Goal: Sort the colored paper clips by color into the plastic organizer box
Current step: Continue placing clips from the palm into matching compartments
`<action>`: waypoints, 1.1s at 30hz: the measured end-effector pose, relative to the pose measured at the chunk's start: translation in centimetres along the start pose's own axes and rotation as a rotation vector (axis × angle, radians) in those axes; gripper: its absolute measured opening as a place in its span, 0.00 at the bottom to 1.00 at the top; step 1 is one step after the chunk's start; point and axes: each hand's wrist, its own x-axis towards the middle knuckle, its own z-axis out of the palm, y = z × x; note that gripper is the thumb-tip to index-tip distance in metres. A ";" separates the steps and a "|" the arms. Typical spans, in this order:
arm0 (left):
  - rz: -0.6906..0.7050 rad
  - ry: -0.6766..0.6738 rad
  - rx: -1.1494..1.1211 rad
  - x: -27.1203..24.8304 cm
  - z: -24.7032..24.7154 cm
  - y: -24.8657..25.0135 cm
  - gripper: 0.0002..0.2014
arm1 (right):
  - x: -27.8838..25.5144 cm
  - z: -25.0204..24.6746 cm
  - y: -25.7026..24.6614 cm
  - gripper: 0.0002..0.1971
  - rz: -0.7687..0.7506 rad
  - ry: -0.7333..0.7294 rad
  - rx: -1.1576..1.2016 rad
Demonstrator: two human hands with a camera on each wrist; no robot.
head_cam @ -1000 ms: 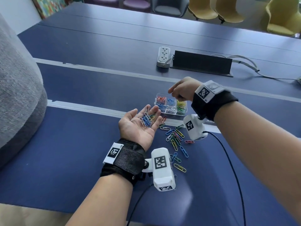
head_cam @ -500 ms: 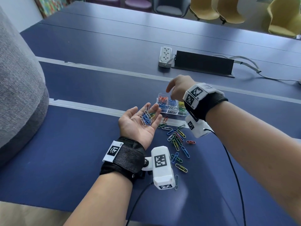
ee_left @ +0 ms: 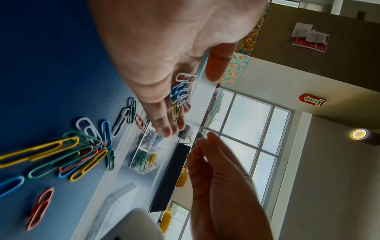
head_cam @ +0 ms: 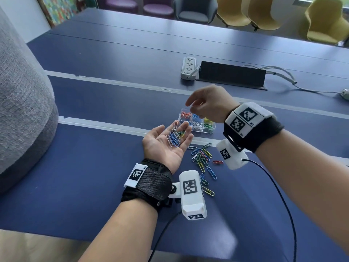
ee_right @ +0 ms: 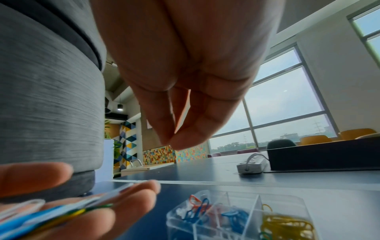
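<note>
right hand (head_cam: 207,103) now lifted higher above organizer box (head_cam: 197,122), fingertips together

right hand (head_cam: 208,103) fingers hide part of box (head_cam: 207,129), clips (ee_right: 30,216) by left hand fingertips blurry, can't tell if right fingertips (ee_right: 180,142) hold anything

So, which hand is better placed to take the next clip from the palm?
Right: the right hand hangs free above the organizer box, while the left hand lies flat, carrying the clips.

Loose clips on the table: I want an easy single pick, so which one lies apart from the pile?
The orange-red clip, alone just right of the mixed pile.
</note>
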 end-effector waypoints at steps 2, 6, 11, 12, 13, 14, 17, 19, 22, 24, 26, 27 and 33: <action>-0.006 -0.010 -0.002 -0.2 0.2 -0.4 0.21 | -1.2 0.2 -0.4 0.11 -0.089 -0.075 -0.054; 0.009 -0.025 0.019 -0.5 0.5 -1.1 0.22 | -3.4 0.7 -1.2 0.09 -0.178 -0.181 -0.148; 0.004 -0.046 -0.013 -1.0 0.8 -1.8 0.26 | -5.3 1.2 -1.6 0.05 -0.167 -0.283 -0.249; 0.002 -0.043 -0.016 -1.0 0.8 -1.9 0.26 | -5.5 1.4 -1.6 0.06 -0.164 -0.273 -0.259; 0.003 -0.036 -0.010 -1.0 0.9 -2.0 0.25 | -5.6 1.4 -1.6 0.09 -0.164 -0.257 -0.269; 0.006 -0.030 0.000 -1.1 1.0 -2.2 0.25 | -5.7 1.5 -1.6 0.10 -0.164 -0.240 -0.282; 0.024 -0.027 0.028 -1.4 1.3 -2.4 0.24 | -5.8 1.4 -1.6 0.11 -0.162 -0.201 -0.293; 0.030 -0.032 0.020 -1.6 1.5 -2.4 0.25 | -5.8 1.2 -1.5 0.08 -0.139 -0.195 -0.257; 0.048 -0.038 0.009 -1.7 1.7 -2.4 0.28 | -5.8 0.8 -1.3 0.02 -0.063 -0.161 -0.104; 0.055 -0.040 0.007 -1.7 1.7 -2.4 0.32 | -5.7 0.9 -1.1 0.02 -0.021 -0.150 0.011; 0.058 -0.035 -0.003 -1.7 1.6 -2.3 0.33 | -5.5 1.0 -1.0 0.02 0.001 -0.139 0.061; 0.058 -0.035 -0.010 -1.7 1.6 -2.2 0.33 | -5.4 1.1 -0.9 0.03 0.006 -0.130 0.085; 0.069 -0.053 -0.054 -1.4 1.6 -2.1 0.28 | -5.0 1.3 -0.8 0.16 0.015 -0.132 0.167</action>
